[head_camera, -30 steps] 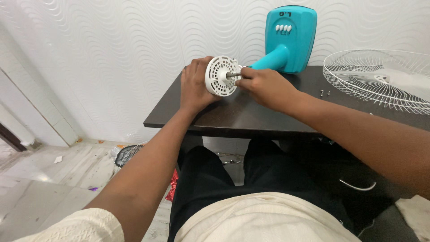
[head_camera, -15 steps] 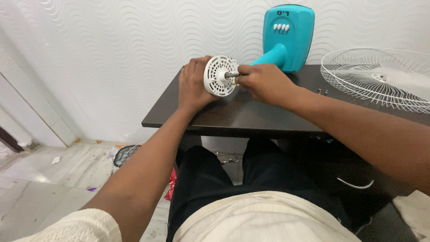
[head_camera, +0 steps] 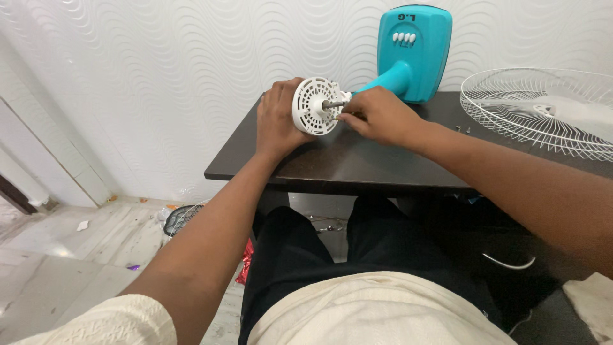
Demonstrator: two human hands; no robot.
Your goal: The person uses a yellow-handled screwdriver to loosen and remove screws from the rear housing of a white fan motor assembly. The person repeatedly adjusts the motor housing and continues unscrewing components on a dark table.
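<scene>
A white round fan motor housing [head_camera: 314, 107] with a metal shaft [head_camera: 333, 103] lies on its side on the dark table [head_camera: 357, 163]. It joins a teal neck and teal fan base [head_camera: 412, 51] with white buttons by the wall. My left hand [head_camera: 278, 121] grips the housing from its left side. My right hand [head_camera: 377, 115] has its fingertips pinched at the housing's face just below the shaft; what they pinch is too small to make out.
A white wire fan guard [head_camera: 543, 112] lies flat on the table at the right, with small screws [head_camera: 463, 129] beside it. A white textured wall stands behind. Another grille piece [head_camera: 182, 217] and scraps lie on the tiled floor at the left.
Both hands and the housing stay in the same pose; only the view has shifted slightly.
</scene>
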